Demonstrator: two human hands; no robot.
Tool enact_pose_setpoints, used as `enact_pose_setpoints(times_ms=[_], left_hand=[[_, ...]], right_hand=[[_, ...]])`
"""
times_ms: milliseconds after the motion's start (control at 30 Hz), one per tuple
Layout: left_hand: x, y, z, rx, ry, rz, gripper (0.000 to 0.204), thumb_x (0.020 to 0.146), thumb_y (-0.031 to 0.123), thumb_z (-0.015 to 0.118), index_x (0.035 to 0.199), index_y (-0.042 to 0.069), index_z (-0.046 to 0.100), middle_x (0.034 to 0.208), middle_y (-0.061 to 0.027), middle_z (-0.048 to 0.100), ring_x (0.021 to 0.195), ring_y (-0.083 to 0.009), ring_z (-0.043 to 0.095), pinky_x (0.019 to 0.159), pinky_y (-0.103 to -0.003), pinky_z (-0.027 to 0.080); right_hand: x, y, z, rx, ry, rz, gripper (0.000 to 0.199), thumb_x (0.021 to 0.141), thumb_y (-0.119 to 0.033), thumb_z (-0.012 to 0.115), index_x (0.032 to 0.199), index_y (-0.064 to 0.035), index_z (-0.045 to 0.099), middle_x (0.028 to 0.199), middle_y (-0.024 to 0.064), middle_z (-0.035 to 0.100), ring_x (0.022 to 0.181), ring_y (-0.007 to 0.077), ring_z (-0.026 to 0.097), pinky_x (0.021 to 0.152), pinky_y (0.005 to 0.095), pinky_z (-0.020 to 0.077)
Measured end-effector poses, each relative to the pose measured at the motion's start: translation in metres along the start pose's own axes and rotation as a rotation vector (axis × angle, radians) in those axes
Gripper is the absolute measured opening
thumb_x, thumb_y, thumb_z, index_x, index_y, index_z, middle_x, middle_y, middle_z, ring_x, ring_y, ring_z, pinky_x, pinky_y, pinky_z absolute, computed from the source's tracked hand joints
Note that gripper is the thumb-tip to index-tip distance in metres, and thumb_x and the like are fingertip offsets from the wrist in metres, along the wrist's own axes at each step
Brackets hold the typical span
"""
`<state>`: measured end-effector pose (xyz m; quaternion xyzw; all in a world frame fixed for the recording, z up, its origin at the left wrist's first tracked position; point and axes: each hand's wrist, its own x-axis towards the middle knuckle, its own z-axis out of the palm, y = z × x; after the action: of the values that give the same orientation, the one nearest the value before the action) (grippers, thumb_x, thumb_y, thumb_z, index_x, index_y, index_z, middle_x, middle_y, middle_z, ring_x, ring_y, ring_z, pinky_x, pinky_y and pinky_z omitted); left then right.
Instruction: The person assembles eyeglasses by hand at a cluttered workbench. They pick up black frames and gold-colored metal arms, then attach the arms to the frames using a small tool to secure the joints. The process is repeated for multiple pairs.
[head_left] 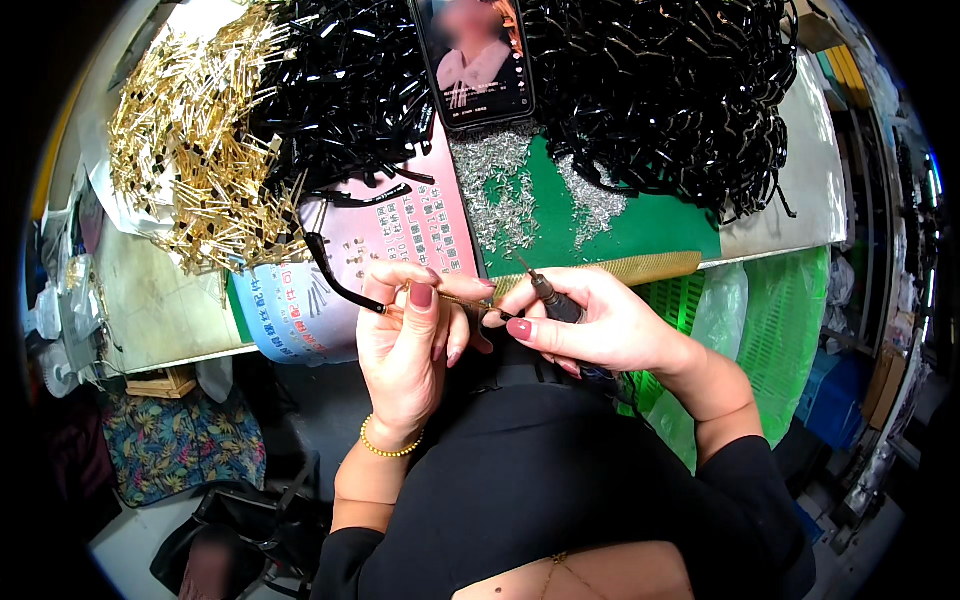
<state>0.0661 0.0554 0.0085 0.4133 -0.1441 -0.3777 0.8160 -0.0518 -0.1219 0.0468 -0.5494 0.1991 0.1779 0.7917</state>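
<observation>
My left hand (400, 345) is closed, thumb against fingers, on an eyeglass temple arm. Its curved black tip (330, 272) sticks out to the left, and a thin gold shaft runs toward my right hand. My right hand (610, 325) is closed round a dark, pen-like screwdriver (551, 298), whose thin bit points up and to the left. My right thumb and fingertip also pinch a small dark piece at the temple arm's gold end; its exact kind is too small to tell. Both hands meet just above the table's near edge.
Piles of gold metal parts (200, 140), black temple arms (345, 90) and black eyeglass parts (670, 100) cover the far table. Small silver screws (500, 195) lie on a green mat (670, 235). A phone (530, 95) stands behind them. A green basket (780, 340) sits at right.
</observation>
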Motion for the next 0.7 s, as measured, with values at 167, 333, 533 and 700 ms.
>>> enact_pose_setpoints(times_ms=[167,333,533,700], left_hand=[[-0.006,-0.003,0.002,0.045,-0.027,0.007,0.01,0.109,0.018,0.049,0.112,0.009,0.048,0.104,-0.024,0.072,0.05,-0.0069,0.045,0.051,-0.022,0.046],[-0.011,-0.005,0.004,0.046,0.013,0.002,0.011,0.109,0.018,0.049,0.112,0.008,0.046,0.103,-0.0266,0.072,0.051,-0.008,0.047,0.052,-0.021,0.043],[-0.01,-0.01,0.004,0.003,-0.004,0.002,0.011,0.109,0.018,0.048,0.113,0.009,0.047,0.104,-0.0277,0.071,0.049,-0.0066,0.042,0.05,-0.021,0.042],[-0.013,-0.015,-0.001,-0.02,0.006,0.009,0.01,0.109,0.018,0.048,0.113,0.009,0.047,0.105,-0.0282,0.071,0.05,-0.0062,0.043,0.05,-0.021,0.042]], right_hand=[[-0.005,0.001,-0.002,-0.032,-0.009,0.01,0.027,0.1,-0.024,0.067,0.118,-0.0037,0.067,0.086,-0.0013,0.064,0.058,0.003,0.053,0.051,0.0199,0.0432],[-0.008,-0.001,-0.005,-0.129,-0.017,-0.066,0.03,0.099,-0.024,0.067,0.12,-0.0023,0.066,0.09,-0.0006,0.065,0.06,0.0029,0.053,0.052,0.02,0.0443],[-0.015,-0.009,-0.006,-0.085,0.035,0.061,0.03,0.099,-0.023,0.067,0.121,-0.0025,0.067,0.086,-0.0013,0.064,0.064,0.0024,0.055,0.054,0.02,0.0447],[-0.011,-0.008,-0.002,-0.069,0.047,0.078,0.025,0.098,-0.018,0.07,0.118,-0.0021,0.068,0.077,-0.0028,0.061,0.06,0.0028,0.055,0.053,0.0194,0.0422]])
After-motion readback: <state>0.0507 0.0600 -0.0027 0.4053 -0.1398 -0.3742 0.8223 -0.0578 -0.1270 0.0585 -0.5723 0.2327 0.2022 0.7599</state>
